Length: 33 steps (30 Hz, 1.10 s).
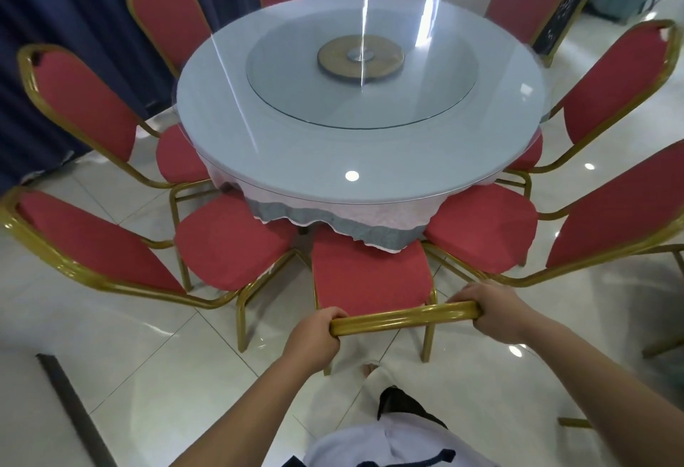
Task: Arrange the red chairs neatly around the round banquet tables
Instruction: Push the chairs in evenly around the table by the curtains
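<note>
White tiled floor (pixel 155 385), both hands (left hand (pixel 314 337), right hand (pixel 492 313)) curled around red chair (pixel 370 274) at round table (pixel 333 155).

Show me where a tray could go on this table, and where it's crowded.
Free: the pale ring of the round table outside the glass turntable. The wooden disc takes the middle. Crowded: the near edge, where red seats press together around the chair both hands grip.

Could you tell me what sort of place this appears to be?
Most likely a banquet hall or restaurant dining room: a round table with a glass turntable, ringed by red chairs with gold frames, on a glossy tiled floor.
</note>
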{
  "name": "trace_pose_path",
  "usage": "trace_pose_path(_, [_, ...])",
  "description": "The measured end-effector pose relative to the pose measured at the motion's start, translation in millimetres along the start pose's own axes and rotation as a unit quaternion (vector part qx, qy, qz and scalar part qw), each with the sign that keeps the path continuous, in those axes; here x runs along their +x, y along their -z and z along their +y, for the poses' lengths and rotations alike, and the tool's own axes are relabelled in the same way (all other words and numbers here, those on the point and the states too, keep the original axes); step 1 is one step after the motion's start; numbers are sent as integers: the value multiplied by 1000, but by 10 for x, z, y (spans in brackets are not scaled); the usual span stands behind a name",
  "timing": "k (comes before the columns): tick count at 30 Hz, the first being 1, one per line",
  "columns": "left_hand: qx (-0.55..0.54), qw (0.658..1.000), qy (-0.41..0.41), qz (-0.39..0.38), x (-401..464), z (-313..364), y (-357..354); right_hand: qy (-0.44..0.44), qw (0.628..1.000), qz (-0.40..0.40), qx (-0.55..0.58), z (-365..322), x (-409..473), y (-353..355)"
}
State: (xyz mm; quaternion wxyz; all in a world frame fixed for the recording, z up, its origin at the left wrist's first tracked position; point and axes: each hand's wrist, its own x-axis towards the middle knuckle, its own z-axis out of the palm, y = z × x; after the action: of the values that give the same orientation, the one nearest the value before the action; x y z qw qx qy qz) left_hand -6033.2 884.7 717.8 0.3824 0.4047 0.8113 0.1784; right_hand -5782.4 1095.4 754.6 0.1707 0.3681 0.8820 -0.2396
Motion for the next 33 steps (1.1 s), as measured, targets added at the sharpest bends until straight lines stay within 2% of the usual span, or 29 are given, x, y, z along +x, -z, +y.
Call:
trace_pose_path(4, [-78, 996, -18, -44, -130, -188, 115, -13, 996, -91, -19, -242, -34, 48])
trace_pose_path(7, [-135, 989, -17, -49, -185, -314, 203, 17, 985, -160, 57, -508, -37, 203])
trace_pose_path(12, [-236, 967, 81, 47, -207, -642, 495, 131, 968, -124, 173, -1225, 326, 317])
trace_pose_path(15, [-264, 948, 136, 112, -264, -898, 803, 168, 959, -105, 203, -1652, 716, 228])
trace_pose_path(18, [-287, 926, 157, 188, -350, -1141, 1136, 185, 951, -120, 216, -2024, 1142, 57])
trace_pose_path(21, [-270, 918, 160, 243, -471, -1459, 1515, 201, 948, -138, 203, -2486, 1428, -80])
trace_pose_path(27, [-218, 913, 98, 330, -643, -2245, 2521, 213, 944, -161, 192, -3677, 1737, -490])
trace_pose_path(30, [-216, 901, 83, 366, -672, -2761, 3080, 196, 946, -142, 217, -4375, 1794, -735])
trace_pose_path(33, [-177, 914, 69, 359, -717, -3142, 3558, 167, 947, -111, 251, -5094, 1821, -895])
